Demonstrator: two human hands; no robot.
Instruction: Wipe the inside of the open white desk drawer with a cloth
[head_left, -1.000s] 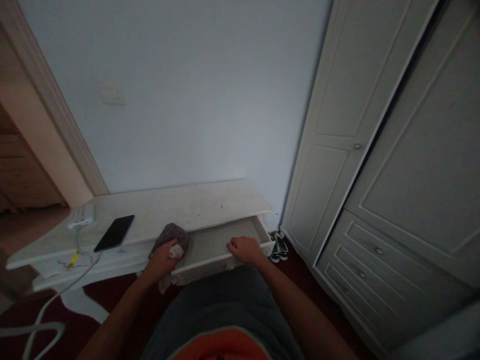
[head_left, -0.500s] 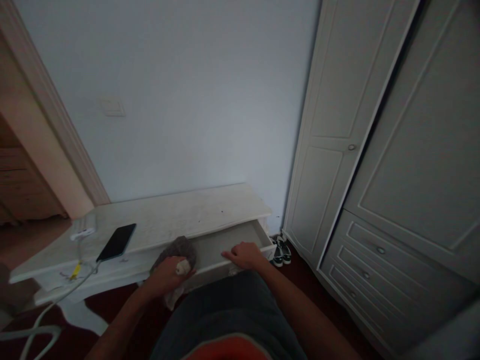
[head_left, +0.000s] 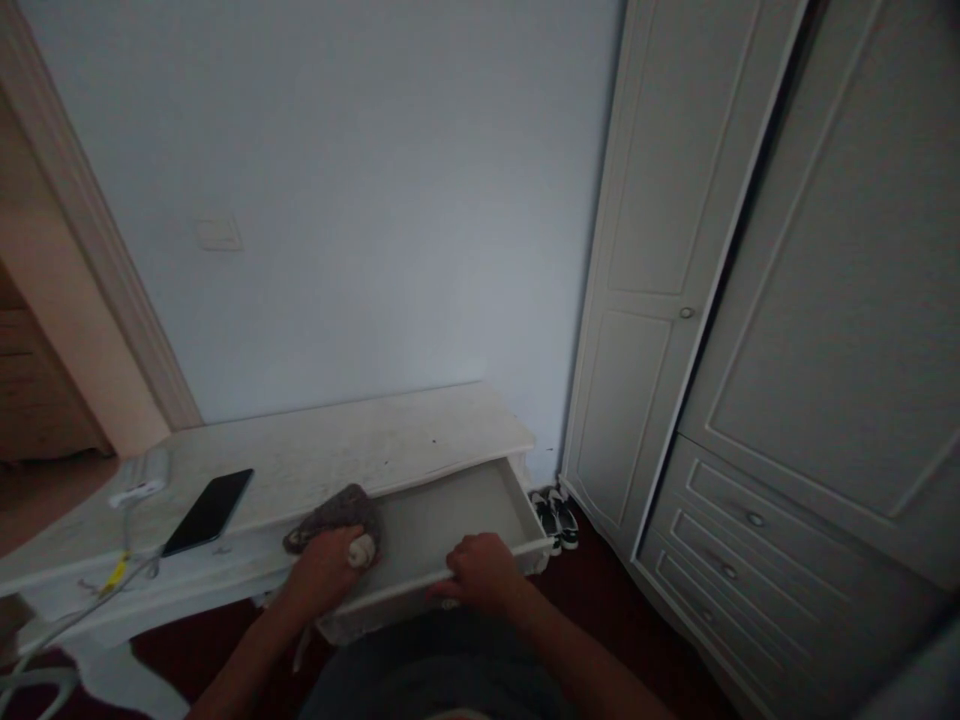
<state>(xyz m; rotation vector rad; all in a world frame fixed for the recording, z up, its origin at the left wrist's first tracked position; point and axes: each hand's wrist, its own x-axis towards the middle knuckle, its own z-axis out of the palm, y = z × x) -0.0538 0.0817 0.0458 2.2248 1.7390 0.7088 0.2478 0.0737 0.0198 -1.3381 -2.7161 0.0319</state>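
My left hand (head_left: 330, 565) is closed on a bunched grey-brown cloth (head_left: 341, 508) over the left end of the pulled-out drawer (head_left: 442, 515). A small whitish lump (head_left: 361, 550) shows at its fingers; whether it is part of the cloth I cannot tell. My right hand (head_left: 484, 570) is curled over the top edge of the drawer's front, toward the right, with fingers wrapped around it. The drawer belongs to a low white table (head_left: 420, 425) against the wall. Its visible inside is a plain grey bottom.
A black phone or tablet (head_left: 210, 510) lies on the table's left part, with a white cable (head_left: 82, 610) by it. Behind it sits a white power strip (head_left: 141, 476). Dark shoes with white soles (head_left: 556, 518) stand on the floor beside a white wardrobe (head_left: 660, 380).
The drawer is pulled farther out, and more of its inside shows. My right hand has gone from resting above the drawer front to gripping its edge. The cloth has shifted slightly left.
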